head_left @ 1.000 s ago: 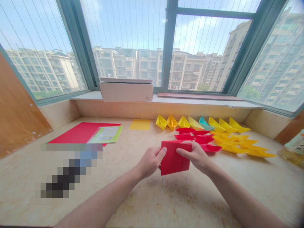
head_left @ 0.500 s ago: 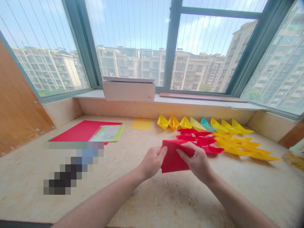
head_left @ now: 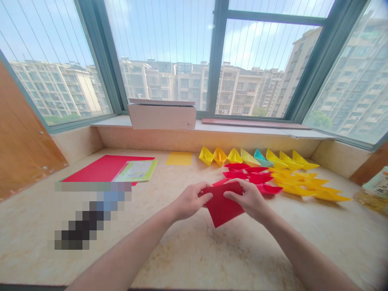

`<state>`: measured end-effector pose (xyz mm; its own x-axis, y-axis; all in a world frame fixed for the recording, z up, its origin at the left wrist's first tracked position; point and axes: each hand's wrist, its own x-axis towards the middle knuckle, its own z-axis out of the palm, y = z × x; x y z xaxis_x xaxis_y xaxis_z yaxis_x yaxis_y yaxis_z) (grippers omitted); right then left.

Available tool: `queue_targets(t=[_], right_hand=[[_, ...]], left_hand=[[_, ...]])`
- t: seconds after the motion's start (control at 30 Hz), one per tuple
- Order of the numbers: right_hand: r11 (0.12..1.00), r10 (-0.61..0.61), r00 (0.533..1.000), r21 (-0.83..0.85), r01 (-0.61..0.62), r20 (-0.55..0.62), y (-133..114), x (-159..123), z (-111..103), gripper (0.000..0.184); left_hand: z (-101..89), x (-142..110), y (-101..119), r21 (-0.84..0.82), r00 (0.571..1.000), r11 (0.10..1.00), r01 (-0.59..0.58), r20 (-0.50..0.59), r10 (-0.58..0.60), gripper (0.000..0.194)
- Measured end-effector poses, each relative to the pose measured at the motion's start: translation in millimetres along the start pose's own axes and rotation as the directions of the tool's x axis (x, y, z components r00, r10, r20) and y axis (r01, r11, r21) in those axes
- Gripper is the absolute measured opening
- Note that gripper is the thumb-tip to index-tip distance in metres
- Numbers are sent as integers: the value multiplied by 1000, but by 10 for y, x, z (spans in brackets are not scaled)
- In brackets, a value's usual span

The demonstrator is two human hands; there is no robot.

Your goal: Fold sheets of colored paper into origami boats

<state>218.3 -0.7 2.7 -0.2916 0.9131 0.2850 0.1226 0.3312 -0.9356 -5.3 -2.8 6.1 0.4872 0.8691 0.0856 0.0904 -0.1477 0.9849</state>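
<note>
A piece of folded red paper (head_left: pixel 226 206) is held above the counter, tilted so that one corner points down. My left hand (head_left: pixel 194 200) pinches its left edge, thumb on the near face. On the upper right, my right hand (head_left: pixel 247 198) grips the same paper, its thumb pressed on the front and its other fingers behind. Just beyond the hands lie several red paper boats (head_left: pixel 260 178), partly hidden by the right hand and the paper. Several yellow paper boats (head_left: pixel 303 188) sit to their right.
Along the back stands a row of yellow paper boats (head_left: pixel 234 156) with one blue paper boat (head_left: pixel 261 158). A yellow sheet (head_left: pixel 178 158), red paper sheets (head_left: pixel 100 167) and a green-edged packet (head_left: pixel 138 170) lie left. A white box (head_left: pixel 162 116) rests on the sill. A pixelated patch covers the left counter.
The red paper has turned, its lower corner swinging down toward me. My left hand has shifted slightly up along its edge. The view has moved a little to the right.
</note>
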Motion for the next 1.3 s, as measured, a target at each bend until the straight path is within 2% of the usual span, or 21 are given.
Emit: queue_targets(t=[0.07,0.17,0.2,0.33,0.4,0.53,0.6,0.77,1.0,1.3], right_hand=[[998,-5,998,58,8,-57,15,28,-30,31],[994,-56,990,89,68,-130,2,69,-106,32],[992,-61,992,106,73,-112,-8,79,-131,32],[981,-13,995,193,-6,97,-20,91,-192,35],[984,4,991,178,-27,132,-4,91,-201,36],[988,42,983,140,-67,177,22,86,-216,38],[986,69,978,134,-97,199,19,78,-227,40],[980,101,962,143,-141,252,10,57,-246,39],[988,43,980,134,-70,195,31,43,-231,32],[994,7,972,105,-32,236,38,18,-253,31]], left_hand=[[15,12,-1,-94,998,995,34,-43,-38,21],[32,30,15,-211,991,977,23,-125,-50,24],[33,33,25,-233,987,972,11,-151,-48,25],[9,20,69,-270,977,963,-15,-211,-44,25],[-9,0,85,-263,982,965,7,-178,-56,26],[-24,-46,101,-209,994,972,109,32,-105,36],[-17,-56,98,-184,989,973,140,75,-128,42],[7,-46,73,-154,989,977,148,35,-144,43],[32,-43,103,-173,987,972,158,12,-158,39],[-34,-47,82,-206,986,966,158,80,-145,40]])
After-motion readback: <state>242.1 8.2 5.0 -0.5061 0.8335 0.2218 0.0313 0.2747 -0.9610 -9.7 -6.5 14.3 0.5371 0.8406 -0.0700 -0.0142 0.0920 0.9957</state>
